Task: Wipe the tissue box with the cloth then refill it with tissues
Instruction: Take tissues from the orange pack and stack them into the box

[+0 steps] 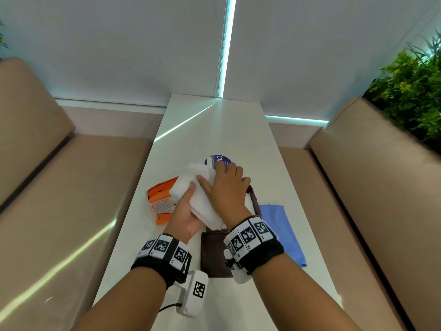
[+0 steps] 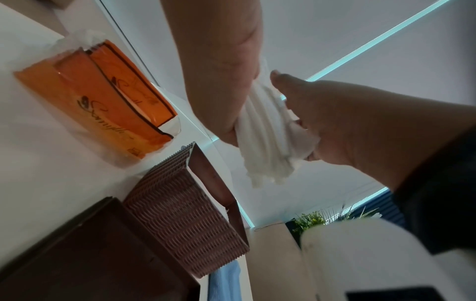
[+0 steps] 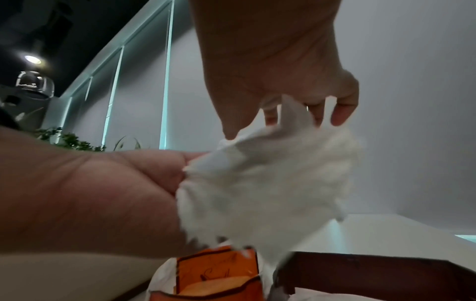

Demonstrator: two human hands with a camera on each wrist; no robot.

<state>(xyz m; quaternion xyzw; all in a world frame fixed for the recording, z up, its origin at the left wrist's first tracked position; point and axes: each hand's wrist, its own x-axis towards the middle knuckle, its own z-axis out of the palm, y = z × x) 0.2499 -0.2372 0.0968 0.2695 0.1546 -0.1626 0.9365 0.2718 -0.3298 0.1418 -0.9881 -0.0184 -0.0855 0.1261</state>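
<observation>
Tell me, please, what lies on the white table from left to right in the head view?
Orange tissue wrapper → stack of white tissues, held in both hands → brown tissue box → blue cloth.

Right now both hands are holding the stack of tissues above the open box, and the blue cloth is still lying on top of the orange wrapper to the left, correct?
Not quite. The left hand and right hand do hold the tissues above the open box, but the head view shows the blue cloth flat on the table right of the box, away from the orange wrapper.
</observation>
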